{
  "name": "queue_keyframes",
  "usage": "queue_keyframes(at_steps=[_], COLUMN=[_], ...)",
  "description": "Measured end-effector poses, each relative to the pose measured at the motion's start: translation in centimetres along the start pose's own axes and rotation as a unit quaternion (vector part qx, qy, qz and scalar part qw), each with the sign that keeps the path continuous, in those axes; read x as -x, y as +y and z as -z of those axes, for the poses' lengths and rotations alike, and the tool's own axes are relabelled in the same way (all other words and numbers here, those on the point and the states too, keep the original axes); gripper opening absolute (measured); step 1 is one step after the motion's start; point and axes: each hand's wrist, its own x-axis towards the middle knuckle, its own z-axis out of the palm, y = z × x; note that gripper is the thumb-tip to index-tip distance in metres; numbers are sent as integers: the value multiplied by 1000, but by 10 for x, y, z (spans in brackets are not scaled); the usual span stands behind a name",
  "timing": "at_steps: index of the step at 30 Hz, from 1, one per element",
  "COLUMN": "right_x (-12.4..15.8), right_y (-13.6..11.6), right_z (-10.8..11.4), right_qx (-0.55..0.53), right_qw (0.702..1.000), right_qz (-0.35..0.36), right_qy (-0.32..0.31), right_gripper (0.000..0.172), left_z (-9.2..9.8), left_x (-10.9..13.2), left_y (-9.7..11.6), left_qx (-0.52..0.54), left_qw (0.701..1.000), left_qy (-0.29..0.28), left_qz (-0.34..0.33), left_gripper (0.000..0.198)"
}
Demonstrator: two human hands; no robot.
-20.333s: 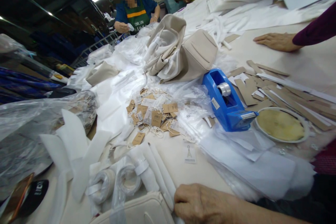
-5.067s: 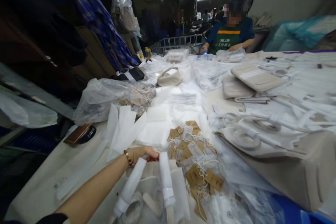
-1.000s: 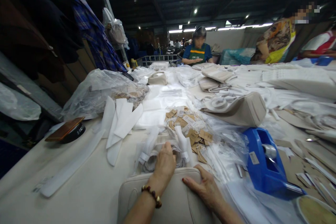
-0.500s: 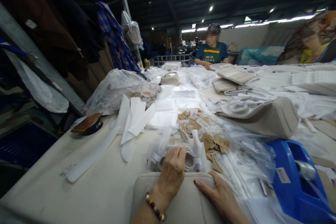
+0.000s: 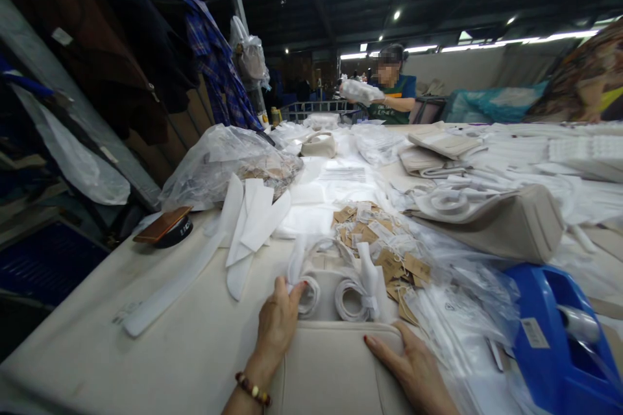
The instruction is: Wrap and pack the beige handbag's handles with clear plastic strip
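A beige handbag (image 5: 335,366) lies in front of me at the bottom of the view. White-wrapped handles stand up at its far end, with two rolled coils of strap between them, a left coil (image 5: 307,297) and a right coil (image 5: 351,300). My left hand (image 5: 277,318) has its thumb and fingers closed at the outer side of the left coil. Along the bag's right edge, my right hand (image 5: 409,363) grips with the thumb on top and the fingers down the side. Brown paper hang tags (image 5: 370,227) lie in a heap just beyond the bag.
White foam strips (image 5: 250,220) lie to the left, near a black roll (image 5: 170,233) topped by a brown piece. A blue tape dispenser (image 5: 545,331) and clear plastic bags (image 5: 452,311) are on the right. Across the table, a co-worker (image 5: 396,94) holds a wrapped package.
My left hand has moved left from between the coils to the left coil's outer side, uncovering both coils. My right hand stays on the bag. The co-worker has raised a wrapped package.
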Motion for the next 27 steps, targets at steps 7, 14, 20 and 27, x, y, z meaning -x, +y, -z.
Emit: queue_keyframes(at_steps=[7, 14, 20, 27], right_x=[1, 1, 0, 0], right_y=[-1, 0, 1, -9], right_z=[-4, -3, -6, -6], right_qx=[-14, -23, -42, -43], right_qw=[1000, 1000, 999, 998], right_qz=[-12, 4, -1, -37], right_qy=[16, 2, 1, -9], right_gripper=[41, 41, 40, 33], left_z=[-6, 6, -11, -21], left_x=[20, -17, -57, -76], left_y=[8, 81, 89, 84], left_qx=[-3, -79, -116, -141], left_qw=[976, 968, 966, 942], left_qy=[182, -13, -50, -106], left_qz=[-117, -238, -226, -285], left_gripper=[33, 34, 19, 32])
